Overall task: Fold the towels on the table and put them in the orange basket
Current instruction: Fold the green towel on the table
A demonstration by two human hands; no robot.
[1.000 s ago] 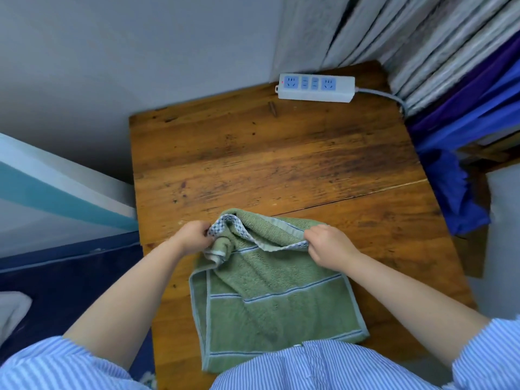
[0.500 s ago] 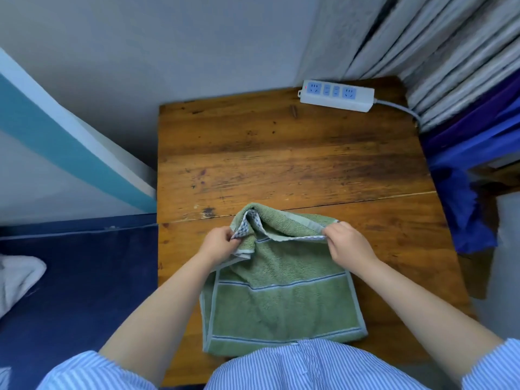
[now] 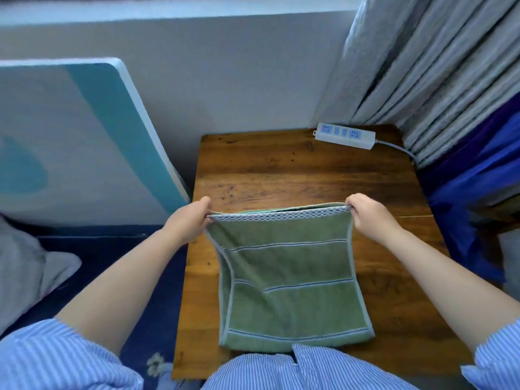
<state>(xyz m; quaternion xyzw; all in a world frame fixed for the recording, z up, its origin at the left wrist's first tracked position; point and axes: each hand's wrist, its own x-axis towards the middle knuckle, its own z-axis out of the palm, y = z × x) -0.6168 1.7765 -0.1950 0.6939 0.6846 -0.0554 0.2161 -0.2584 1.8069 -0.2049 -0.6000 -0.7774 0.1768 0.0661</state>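
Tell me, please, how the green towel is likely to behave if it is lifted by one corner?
The green towel would probably flop: between the left hand and right hand its edge sags slightly. It looks light, held by pinches. Its terry pile should resist slipping.

I read this as a room in a home, probably a bedroom: small wooden table (image 3: pixel 295 175) against a plain wall, grey pleated curtains (image 3: pixel 422 66), white power strip (image 3: pixel 345 135), and dark blue bedding (image 3: pixel 112 266) to the left.
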